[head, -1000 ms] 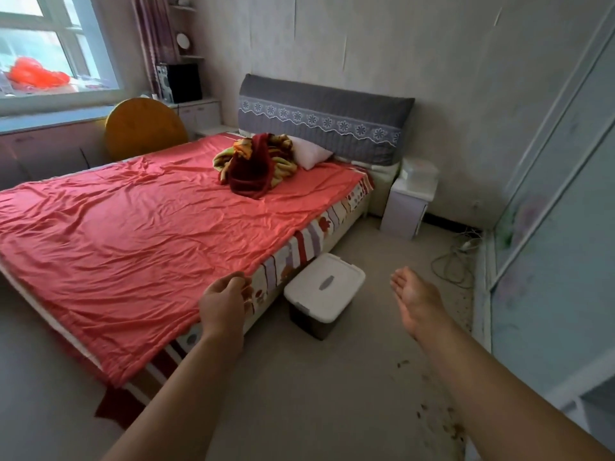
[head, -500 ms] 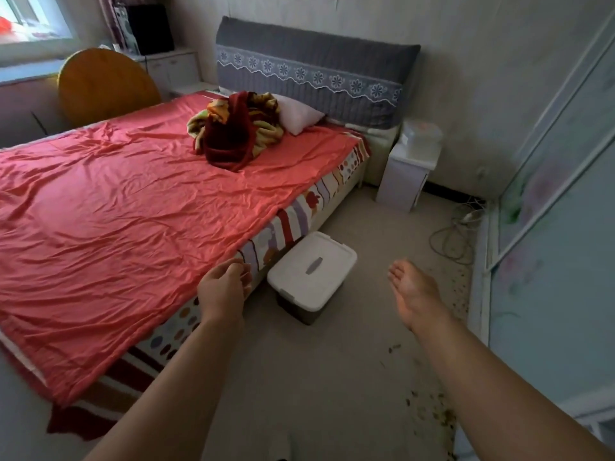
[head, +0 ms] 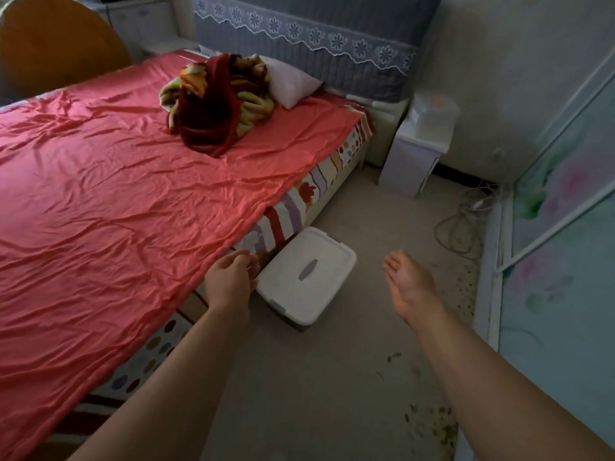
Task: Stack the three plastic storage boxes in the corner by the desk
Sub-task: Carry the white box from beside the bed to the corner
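Observation:
A plastic storage box with a white lid (head: 307, 272) and a grey lid handle sits on the floor against the bed's side. My left hand (head: 229, 282) hovers just left of the box's near corner, fingers loosely curled, holding nothing. My right hand (head: 411, 289) is stretched out flat to the right of the box, a short gap away, fingers apart and empty. A second translucent plastic box (head: 432, 109) stands on the white nightstand (head: 411, 161) by the headboard. No third box is in view.
The bed (head: 133, 194) with a red sheet fills the left side; a bundled blanket (head: 216, 98) and pillow lie near the headboard. A cable (head: 461, 224) coils on the floor by the glass sliding doors (head: 562, 227) at right. Debris specks the floor at lower right.
The view has moved closer to the box and tilted down. Both hands have advanced toward it, now flanking the box on either side.

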